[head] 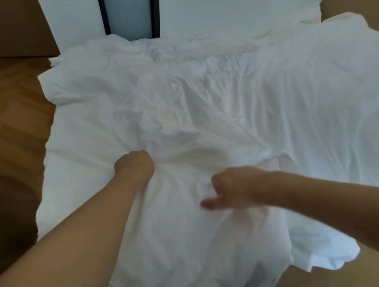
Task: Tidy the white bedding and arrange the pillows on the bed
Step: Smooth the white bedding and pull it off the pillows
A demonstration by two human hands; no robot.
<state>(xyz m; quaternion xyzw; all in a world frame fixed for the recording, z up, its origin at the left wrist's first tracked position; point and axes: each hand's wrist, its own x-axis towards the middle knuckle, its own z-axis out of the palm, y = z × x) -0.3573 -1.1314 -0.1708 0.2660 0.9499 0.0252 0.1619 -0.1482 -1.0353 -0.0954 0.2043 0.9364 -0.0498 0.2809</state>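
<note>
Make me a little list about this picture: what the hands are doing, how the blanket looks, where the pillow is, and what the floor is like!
left hand: left hand grips a bunch of the white duvet
right hand: right hand pinches the duvet, thumb sticking out
duvet: very wrinkled, spread over the bed, one edge hanging off at the near right
pillow: white pillow standing at the far end
floor: brown wooden floor on the left

White bedding [226, 103] rumpled across bed, bunched mid; white pillow [233, 10] upright at head.
</note>
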